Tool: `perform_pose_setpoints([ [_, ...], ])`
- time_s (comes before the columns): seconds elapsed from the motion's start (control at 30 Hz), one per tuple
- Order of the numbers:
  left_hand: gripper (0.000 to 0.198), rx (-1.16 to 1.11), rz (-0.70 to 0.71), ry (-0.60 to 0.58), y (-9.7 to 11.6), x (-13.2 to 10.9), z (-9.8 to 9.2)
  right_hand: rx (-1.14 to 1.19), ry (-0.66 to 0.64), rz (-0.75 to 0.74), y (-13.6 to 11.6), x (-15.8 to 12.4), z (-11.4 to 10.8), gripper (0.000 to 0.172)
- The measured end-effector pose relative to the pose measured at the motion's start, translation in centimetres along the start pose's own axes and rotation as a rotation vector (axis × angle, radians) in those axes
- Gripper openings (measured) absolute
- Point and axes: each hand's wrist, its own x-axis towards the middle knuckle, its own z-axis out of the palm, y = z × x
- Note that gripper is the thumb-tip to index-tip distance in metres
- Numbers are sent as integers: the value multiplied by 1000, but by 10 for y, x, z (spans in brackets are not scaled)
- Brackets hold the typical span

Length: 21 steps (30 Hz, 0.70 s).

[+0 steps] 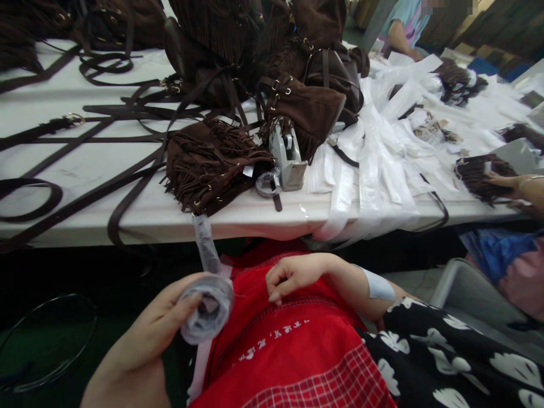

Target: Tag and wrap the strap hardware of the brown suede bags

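My left hand (157, 328) grips a round coil wrapped in clear plastic (208, 309), its thumb pressed into the middle. From the coil a translucent plastic strip (207, 243) runs up to the table edge, below a brown fringed suede bag (208, 161). What is inside the plastic looks dark, but I cannot make it out. My right hand (293, 276) hovers before the red apron (276, 340), fingers curled in, with nothing visible in them. A similar plastic-wrapped coil (267, 183) lies on the table beside a grey tape dispenser (288, 158).
More brown bags (306, 102) are piled at the back of the white table (85, 221). Dark straps (140, 164) sprawl across the left side. Clear plastic sleeves (382, 164) cover much of the right. A co-worker's hand (505, 182) touches a fringed piece; a grey bin (459, 294) stands below.
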Motion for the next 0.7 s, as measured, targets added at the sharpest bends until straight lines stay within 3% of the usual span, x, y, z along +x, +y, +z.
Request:
perform_pose_setpoints([
  [0.07,33,176,12,-308,5,0,5,155,-37,-5,3,1,7,38],
  [0.13,30,292,29,-501,8,3,15,316,-67,40,8,1,13,40],
  [0.23,36,334,47,-614,10,11,32,432,-17,82,11,-2,20,43],
  [0.33,38,319,49,-725,9,18,41,385,37,68,5,-7,22,46],
  [0.47,38,318,42,-883,13,24,45,186,83,30,-9,-12,22,47],
  [0.57,34,365,76,-918,17,26,46,-100,72,-14,-13,-11,24,35],
  [0.63,34,374,71,-950,22,27,48,-415,176,-6,-13,-9,25,25],
  [0.7,35,359,51,-971,27,26,50,-739,395,69,-13,-8,22,22],
])
